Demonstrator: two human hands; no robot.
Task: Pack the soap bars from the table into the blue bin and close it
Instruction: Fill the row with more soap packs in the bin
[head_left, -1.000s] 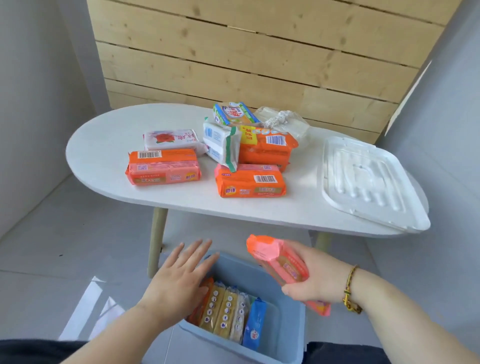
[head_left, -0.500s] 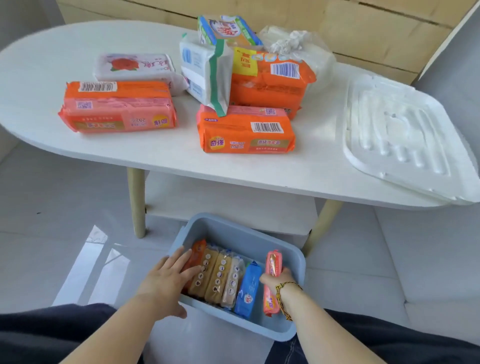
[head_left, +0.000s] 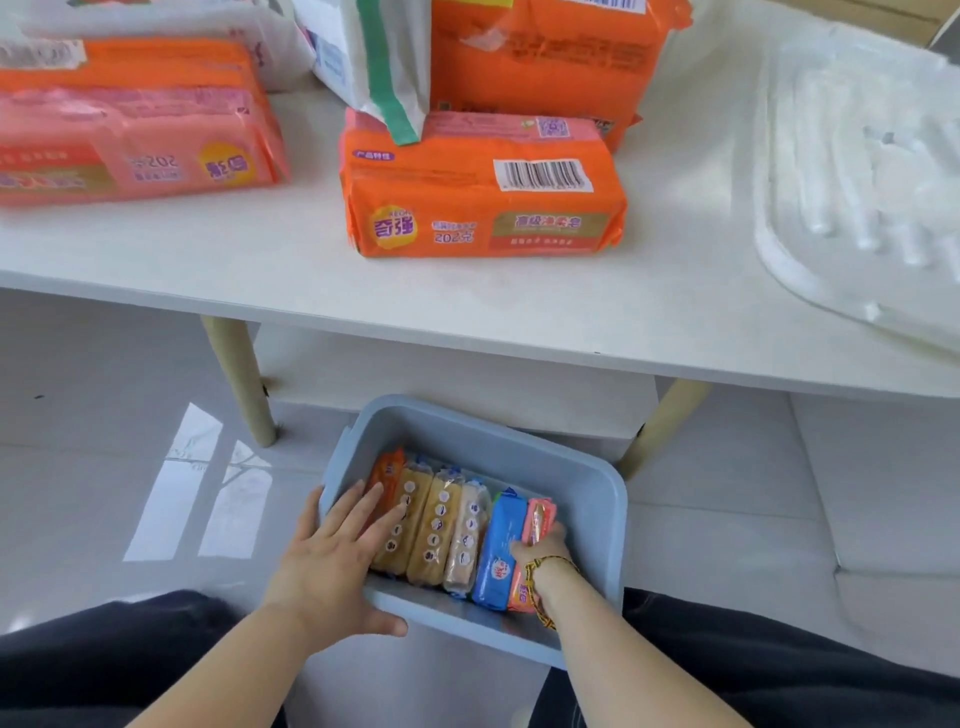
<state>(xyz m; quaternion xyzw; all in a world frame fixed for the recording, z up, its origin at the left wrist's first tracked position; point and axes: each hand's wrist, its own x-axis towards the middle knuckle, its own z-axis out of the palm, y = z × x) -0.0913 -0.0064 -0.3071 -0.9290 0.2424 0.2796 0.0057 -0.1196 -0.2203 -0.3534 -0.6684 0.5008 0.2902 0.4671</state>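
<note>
a: the right hand (head_left: 540, 545) is closed around a pink soap bar (head_left: 537, 525), standing it on edge at the right end of the row in the blue bin (head_left: 582, 488). the left hand (head_left: 332, 561) lies flat and spread, gripping nothing, fingers on the left bars and thumb over the near rim, steadying the row.

b: so we're mid-packing?

a: i'd judge so. the next move calls for letting go of the bar, then reaching up to the table (head_left: 208, 260) for another pack.

b: count it, biggest first.

a: one table, one white lid (head_left: 857, 182) lying on its right side, one bin on the floor below. on the table i make out three orange packs (head_left: 483, 192) fully or partly in view and one white pack with a green stripe (head_left: 374, 57); others may be cut off at the top. in the bin, seven bars on edge: one orange, two yellow, two pale, one blue (head_left: 496, 551), one pink.
</note>
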